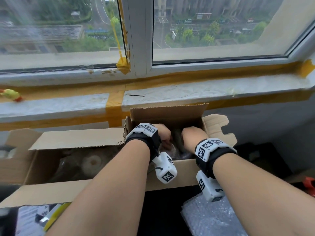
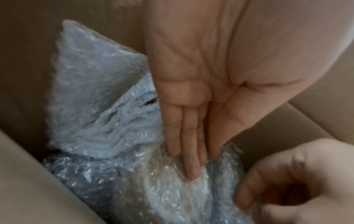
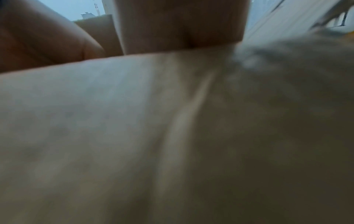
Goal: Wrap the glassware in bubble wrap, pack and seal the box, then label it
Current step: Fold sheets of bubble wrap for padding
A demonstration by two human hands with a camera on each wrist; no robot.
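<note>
While box point(image 1: 170, 165) flaps stand open: wrapped bundle point(image 2: 134, 174) inside; left hand point(image 2: 191, 106) flat-fingered, pressing it; right hand point(image 2: 298, 181) curled, grasp unclear. Seal, label pending.

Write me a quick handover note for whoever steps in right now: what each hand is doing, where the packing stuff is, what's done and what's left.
Left hand: inside the small cardboard box, straight fingers pressing down on the bubble-wrapped bundle.
Right hand: also in the box beside the bundle, fingers curled; whether it grips the wrap cannot be told.
Things: the bundle lies in the box, its flaps still open. A spare bubble wrap sheet lies in front of the box. A larger open carton stands to the left.
Done: item wrapped and placed in the box.
Left: settle the bundle, close and seal the flaps, label. No label in view.
</note>
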